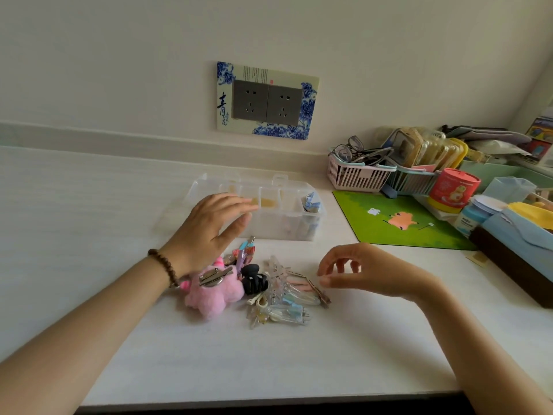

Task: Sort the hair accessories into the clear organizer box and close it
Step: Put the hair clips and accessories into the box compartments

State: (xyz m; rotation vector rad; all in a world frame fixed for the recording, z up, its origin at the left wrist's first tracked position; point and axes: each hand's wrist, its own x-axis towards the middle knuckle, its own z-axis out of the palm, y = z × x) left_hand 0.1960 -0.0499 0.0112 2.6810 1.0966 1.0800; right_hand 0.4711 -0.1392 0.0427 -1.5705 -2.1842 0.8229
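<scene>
Clear plastic blurred the dividers of the organizer box [270, 215], and the blue items in its right compartment could not be identified. The box stood open on the counter [89, 205], just behind the pile of hair accessories [278, 290]. My left hand [209, 227] hid the box's left end, fingers straight and spread, holding nothing. My right hand [369, 274] hovered over the pile's right edge, fingers loosely curled and narrow. Contact with a clip could not be confirmed.
</scene>
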